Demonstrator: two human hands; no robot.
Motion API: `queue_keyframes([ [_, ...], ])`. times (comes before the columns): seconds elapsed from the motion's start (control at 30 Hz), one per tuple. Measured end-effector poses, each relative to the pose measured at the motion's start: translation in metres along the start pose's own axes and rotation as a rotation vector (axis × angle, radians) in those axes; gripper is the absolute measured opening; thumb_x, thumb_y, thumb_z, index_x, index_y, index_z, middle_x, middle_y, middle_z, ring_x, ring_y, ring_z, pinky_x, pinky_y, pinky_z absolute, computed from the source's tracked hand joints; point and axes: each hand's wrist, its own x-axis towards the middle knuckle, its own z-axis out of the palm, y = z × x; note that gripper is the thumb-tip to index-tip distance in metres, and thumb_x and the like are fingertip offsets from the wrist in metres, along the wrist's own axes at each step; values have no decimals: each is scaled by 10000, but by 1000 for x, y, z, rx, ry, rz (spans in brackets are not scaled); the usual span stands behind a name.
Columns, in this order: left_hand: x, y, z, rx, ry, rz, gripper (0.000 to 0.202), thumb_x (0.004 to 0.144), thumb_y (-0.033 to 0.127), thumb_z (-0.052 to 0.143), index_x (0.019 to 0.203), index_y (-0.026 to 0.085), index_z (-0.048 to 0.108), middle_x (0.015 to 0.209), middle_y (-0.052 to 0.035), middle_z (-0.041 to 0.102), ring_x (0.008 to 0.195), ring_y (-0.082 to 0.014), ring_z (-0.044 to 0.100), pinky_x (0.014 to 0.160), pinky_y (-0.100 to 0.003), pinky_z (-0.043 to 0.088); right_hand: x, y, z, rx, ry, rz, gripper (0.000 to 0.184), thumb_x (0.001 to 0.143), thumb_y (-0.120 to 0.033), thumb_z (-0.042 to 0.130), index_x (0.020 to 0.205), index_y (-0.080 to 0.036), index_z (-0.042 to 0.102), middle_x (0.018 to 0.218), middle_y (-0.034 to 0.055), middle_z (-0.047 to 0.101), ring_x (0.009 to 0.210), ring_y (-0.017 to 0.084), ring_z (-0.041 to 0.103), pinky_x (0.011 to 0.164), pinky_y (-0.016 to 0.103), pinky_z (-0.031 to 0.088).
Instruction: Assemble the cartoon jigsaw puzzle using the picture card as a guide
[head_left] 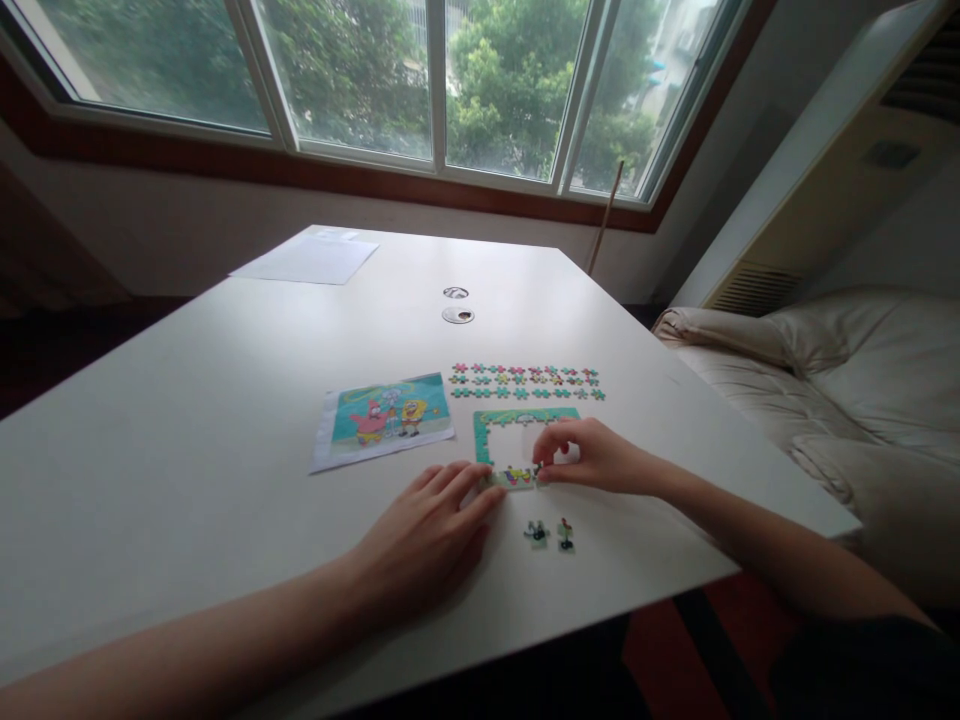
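Observation:
A partly assembled jigsaw puzzle (pixel 481 436) lies on the white table, its border joined along the top and left around a bare middle. My left hand (pixel 450 505) rests flat with fingers stretched out, the fingertips on the puzzle's lower left corner. Pinched between the thumb and forefinger of my right hand (pixel 581 455) is a small puzzle piece (pixel 537 472), at the bottom edge beside a yellow and purple joined part. The right side of the puzzle is hidden by that hand. Two loose puzzle pieces (pixel 550 535) lie nearer me.
Several loose pieces (pixel 517 380) lie in rows behind the puzzle. A printed cartoon picture (pixel 390 415) lies to its left. Two round discs (pixel 457 315) and white paper sheets (pixel 315 258) are farther back on the table (pixel 225 400). A sofa (pixel 840 390) stands at the right.

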Motion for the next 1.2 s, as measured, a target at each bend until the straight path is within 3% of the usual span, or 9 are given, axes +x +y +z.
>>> queue_keyframes([
  [0.77, 1, 0, 1, -4, -7, -1, 344, 819, 127, 439, 1151, 187, 511, 1174, -118, 523, 1018, -277, 495, 860, -458, 422, -2, -1, 10, -218, 106, -102, 79, 793, -254, 608, 782, -176, 606, 692, 2, 595, 709, 137, 522, 707, 264, 381],
  [0.93, -1, 0, 0, -3, -6, -2, 347, 811, 131, 457, 1147, 198, 512, 1175, -110, 521, 1022, -266, 498, 867, -434, 416, -14, -18, 8, -205, -29, -235, 227, 752, -395, 659, 808, -178, 622, 745, 23, 600, 762, 155, 511, 735, 279, 376],
  [1.03, -1, 0, -2, 1, -11, -5, 338, 815, 131, 459, 1140, 203, 517, 1172, -107, 525, 1024, -261, 502, 871, -425, 414, -19, -25, 10, -258, -87, -213, 308, 688, -467, 697, 818, -195, 631, 742, 25, 597, 784, 179, 497, 728, 293, 364],
  [1.2, -2, 0, -2, -2, -9, -6, 339, 819, 134, 452, 1146, 195, 514, 1170, -115, 523, 1024, -268, 498, 864, -437, 418, -19, -30, 12, -247, -147, -129, 272, 693, -417, 708, 831, -202, 614, 750, 12, 592, 804, 174, 500, 744, 284, 361],
])
